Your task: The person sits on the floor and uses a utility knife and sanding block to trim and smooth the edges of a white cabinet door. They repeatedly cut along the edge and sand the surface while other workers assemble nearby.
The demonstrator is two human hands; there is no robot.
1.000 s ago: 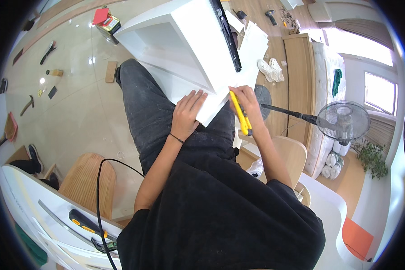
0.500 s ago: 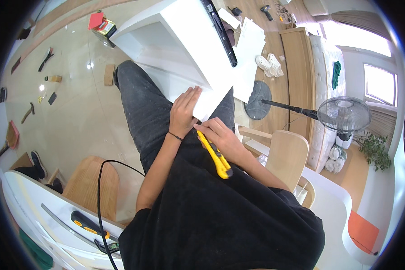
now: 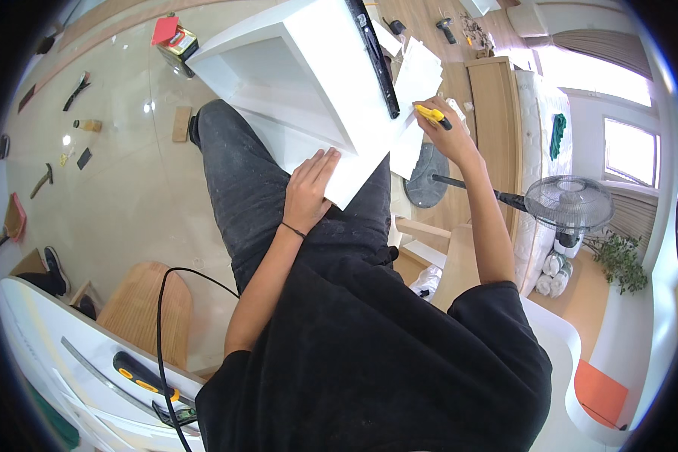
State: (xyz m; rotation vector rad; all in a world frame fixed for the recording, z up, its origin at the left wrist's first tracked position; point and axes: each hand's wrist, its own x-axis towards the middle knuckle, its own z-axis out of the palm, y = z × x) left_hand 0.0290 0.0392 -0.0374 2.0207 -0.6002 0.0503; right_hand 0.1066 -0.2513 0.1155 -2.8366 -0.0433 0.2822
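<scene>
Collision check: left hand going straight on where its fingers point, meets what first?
Most likely the white box: the left hand seems to rest against it, though depth is unclear.

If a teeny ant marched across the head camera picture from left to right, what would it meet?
Hammer → red-topped can → the person's left hand → black rail → yellow cutter → fan cage.

White box [image 3: 335, 90], black rail [image 3: 374, 57] partly beyond upper edge
</scene>
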